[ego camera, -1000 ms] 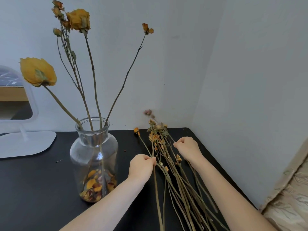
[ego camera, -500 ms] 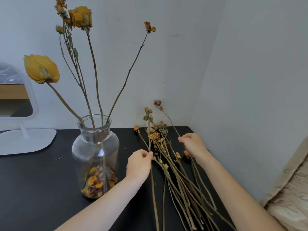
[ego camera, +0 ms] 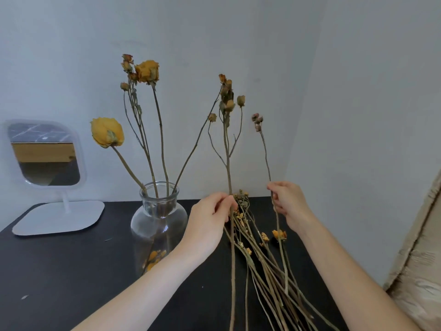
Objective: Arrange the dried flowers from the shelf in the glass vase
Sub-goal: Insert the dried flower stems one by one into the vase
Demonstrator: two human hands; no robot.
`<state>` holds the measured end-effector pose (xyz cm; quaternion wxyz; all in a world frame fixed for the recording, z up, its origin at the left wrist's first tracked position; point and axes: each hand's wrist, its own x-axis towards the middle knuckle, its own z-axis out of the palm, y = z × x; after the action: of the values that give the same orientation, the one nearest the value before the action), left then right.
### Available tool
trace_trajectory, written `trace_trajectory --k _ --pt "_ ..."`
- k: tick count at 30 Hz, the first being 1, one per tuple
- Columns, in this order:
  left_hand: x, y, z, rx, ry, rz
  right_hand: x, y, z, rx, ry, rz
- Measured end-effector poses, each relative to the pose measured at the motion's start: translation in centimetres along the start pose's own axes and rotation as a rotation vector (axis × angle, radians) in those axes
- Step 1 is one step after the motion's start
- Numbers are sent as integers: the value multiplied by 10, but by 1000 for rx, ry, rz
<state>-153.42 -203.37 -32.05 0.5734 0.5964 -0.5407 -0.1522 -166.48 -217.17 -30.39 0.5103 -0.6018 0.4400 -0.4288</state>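
Left hand [ego camera: 210,216] pinches branched yellow-bud stem [ego camera: 228,163], right hand [ego camera: 288,204] thin pink-bud stem [ego camera: 266,158], upright over pile [ego camera: 262,259]. Next, likely: ends into glass vase [ego camera: 158,223], nine o'clock.

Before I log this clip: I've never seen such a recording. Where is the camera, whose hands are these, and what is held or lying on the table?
No machine here: a person wears one wide-angle camera on the head, looking forward and down, so both forearms enter from below. The left hand pinches a branched stem with dried buds, held upright. The right hand pinches a thinner stem with small pinkish buds. Between them a pile of dried stems lies on the black table. Left of it stands a glass vase holding several flowers, with loose petals at its bottom. Further left is a white mirror.
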Motion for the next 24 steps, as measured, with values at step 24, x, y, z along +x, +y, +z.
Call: trace_trajectory --k 24 --pt "-13 75 -117 114 -503 -59 -36 -35 51 40 -44 -142"
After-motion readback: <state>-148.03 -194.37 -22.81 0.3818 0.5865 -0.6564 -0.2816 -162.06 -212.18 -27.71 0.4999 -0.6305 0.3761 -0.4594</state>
